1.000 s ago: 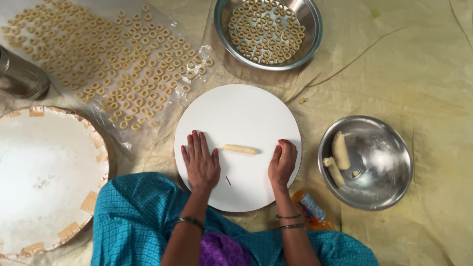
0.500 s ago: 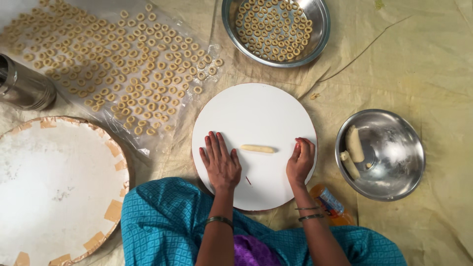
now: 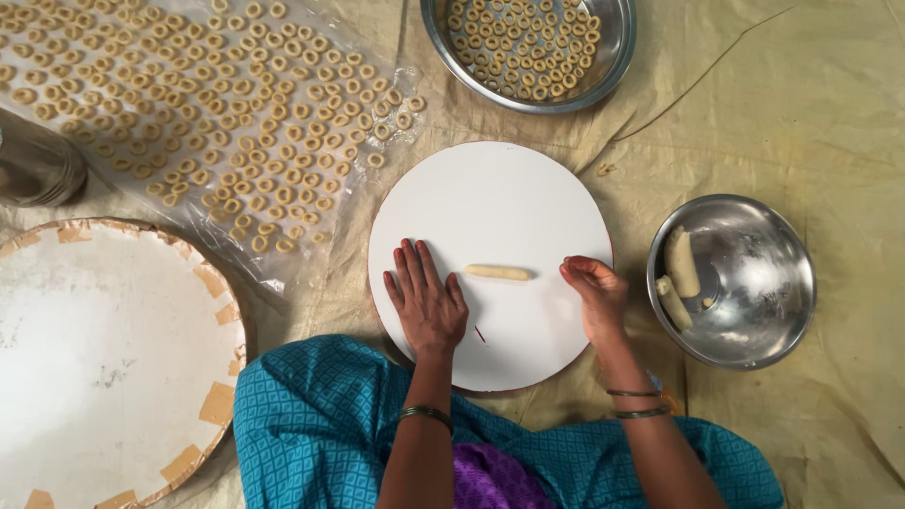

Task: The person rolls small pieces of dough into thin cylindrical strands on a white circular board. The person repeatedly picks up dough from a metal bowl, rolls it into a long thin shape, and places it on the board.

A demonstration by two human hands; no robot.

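Left hand (image 3: 426,300) is lying flat, palm down, fingers spread, on the round white board (image 3: 490,188) at about 8 o'clock; it is gripping nothing. Right hand (image 3: 594,294) is resting at the board's 4 o'clock edge, fingers curled loosely inward, nothing visibly held. Dough roll (image 3: 498,272) is lying horizontally near board centre, between both hands, touching neither. Steel bowl (image 3: 754,330) is sitting at 3 o'clock of the board, holding more dough pieces (image 3: 681,261).
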